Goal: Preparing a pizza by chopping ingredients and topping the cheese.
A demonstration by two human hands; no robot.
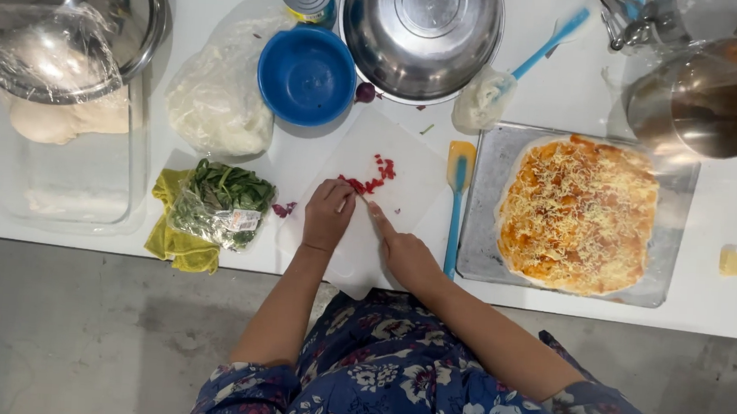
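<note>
Red chopped bits (368, 181) lie mid-board (406, 162); left hand (327, 215) curls over them, right hand (406, 251) points narrow beside — what it grips I cannot tell. Risk: the board overhangs the table's (711, 257) near edge — it could tip.

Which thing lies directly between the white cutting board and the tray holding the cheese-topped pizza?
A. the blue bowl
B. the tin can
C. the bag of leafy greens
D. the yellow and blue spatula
D: the yellow and blue spatula lies lengthwise on the table in the gap between the cutting board and the metal tray that holds the pizza, just beyond the right hand.
</note>
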